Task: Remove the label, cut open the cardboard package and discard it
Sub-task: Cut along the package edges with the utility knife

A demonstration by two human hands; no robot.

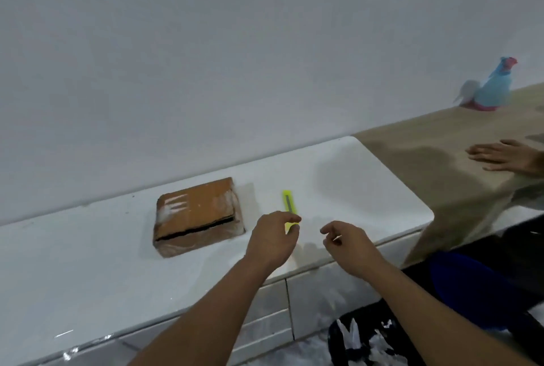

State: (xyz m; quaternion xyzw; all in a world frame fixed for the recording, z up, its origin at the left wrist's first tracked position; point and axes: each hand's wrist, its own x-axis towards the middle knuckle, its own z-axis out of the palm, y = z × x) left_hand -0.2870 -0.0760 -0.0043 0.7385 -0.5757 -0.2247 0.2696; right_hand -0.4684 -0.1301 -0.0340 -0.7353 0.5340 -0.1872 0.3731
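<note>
Brown cardboard package (197, 216) lies flat on white counter (88, 262), just left of the person's left hand (270, 240), w/ a dark slit along its near edge. Left hand's fingertips pinch a yellow utility knife (290, 209) resting on the counter. Right hand (350, 243) hovers near, right of the knife, fingers loosely curled, gripping nothing. Farther right, another person's hand (503, 156) lies flat on a beige table (426, 159); blue-pink bird figure (488, 85) behind it.

A plain pale grey wall (235, 41) rises behind a glossy white worktop (88, 277) with a rounded right corner. A beige wood-grain table (426, 159) adjoins its right edge; grey-white floor tiles (309, 348) lie below.
</note>
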